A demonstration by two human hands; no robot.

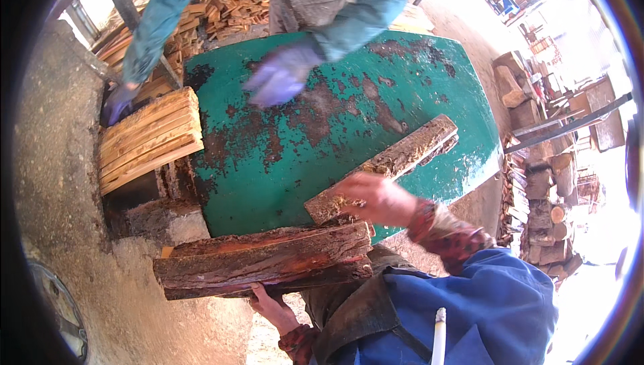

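The left hand (274, 309) is grasping long, reddish-brown, bark-covered wood slabs (268, 262) by a worn green table (258, 197). The right hand (381, 199) is touching a narrow, brown bark-covered plank (410, 147) lying on it, its grip unclear.

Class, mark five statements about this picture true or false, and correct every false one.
1. The table is green with worn, dark patches. True.
2. The person's left hand is gloved. False: it is bare, and it touches the dark slabs.
3. The right hand is nearer the rough plank than the cut boards. True.
4. The cut boards are stacked to the right of the table. False: they are at its left.
5. The co-worker's hands wear purple gloves. True.
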